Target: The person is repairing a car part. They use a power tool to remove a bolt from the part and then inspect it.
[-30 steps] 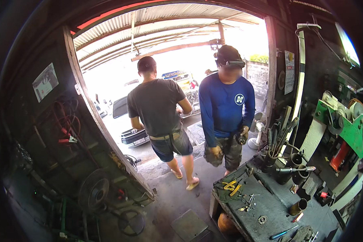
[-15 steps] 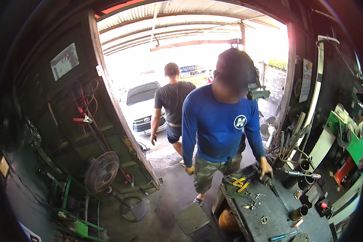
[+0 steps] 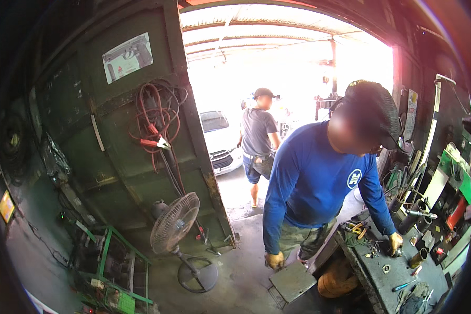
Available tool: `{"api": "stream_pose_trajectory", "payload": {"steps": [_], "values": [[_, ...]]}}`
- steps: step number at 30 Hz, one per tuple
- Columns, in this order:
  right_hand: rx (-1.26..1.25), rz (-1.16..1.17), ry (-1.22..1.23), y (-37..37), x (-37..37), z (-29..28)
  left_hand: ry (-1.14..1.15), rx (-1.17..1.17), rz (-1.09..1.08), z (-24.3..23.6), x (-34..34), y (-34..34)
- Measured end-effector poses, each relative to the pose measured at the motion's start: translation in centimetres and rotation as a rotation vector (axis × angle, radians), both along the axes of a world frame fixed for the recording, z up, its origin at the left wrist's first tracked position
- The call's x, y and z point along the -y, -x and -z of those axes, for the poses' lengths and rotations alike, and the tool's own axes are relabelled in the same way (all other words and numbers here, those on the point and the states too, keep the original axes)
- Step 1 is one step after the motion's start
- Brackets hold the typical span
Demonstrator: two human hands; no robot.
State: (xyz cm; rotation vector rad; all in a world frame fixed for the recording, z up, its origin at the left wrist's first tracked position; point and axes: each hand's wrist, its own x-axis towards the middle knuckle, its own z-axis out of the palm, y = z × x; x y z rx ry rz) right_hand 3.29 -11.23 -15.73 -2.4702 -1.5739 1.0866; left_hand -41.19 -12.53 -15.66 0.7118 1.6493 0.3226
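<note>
Neither of my hands shows. Across from me a co-worker in a blue long-sleeved shirt leans forward. One of that person's gloved-looking hands is at the edge of a low square metal stool. The other hand rests on the dark workbench, closed around or over something dark I cannot make out. On the bench lie yellow-handled pliers, small loose metal parts, a nut-like ring, a blue-handled screwdriver and a brass-coloured cup.
A pedestal fan stands left of the doorway beside a green metal rack. Red jumper cables hang on the dark door panel. Outside are a second person and a white car. A rounded orange-brown object sits under the bench.
My view has shifted, so the doorway and bench sit farther right. The co-worker in blue bends lower, one hand now down at the stool. The person outside has turned and moved away.
</note>
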Motion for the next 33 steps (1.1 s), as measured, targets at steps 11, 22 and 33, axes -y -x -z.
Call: {"api": "stream_pose_trajectory", "payload": {"steps": [11, 22, 33], "values": [[-0.232, -0.175, 0.182, 6.3, -10.6, -2.6, -0.026, 0.085, -0.327, -1.6, -4.5, 4.8], [-0.275, -0.206, 0.134, 10.8, -22.8, -3.3, -0.321, -0.018, -0.014, -0.1, -20.7, 5.7], [-0.279, 0.108, 0.132, 14.6, -22.1, -2.4, -0.179, 0.183, 0.285, -5.4, -29.6, 5.5]]}}
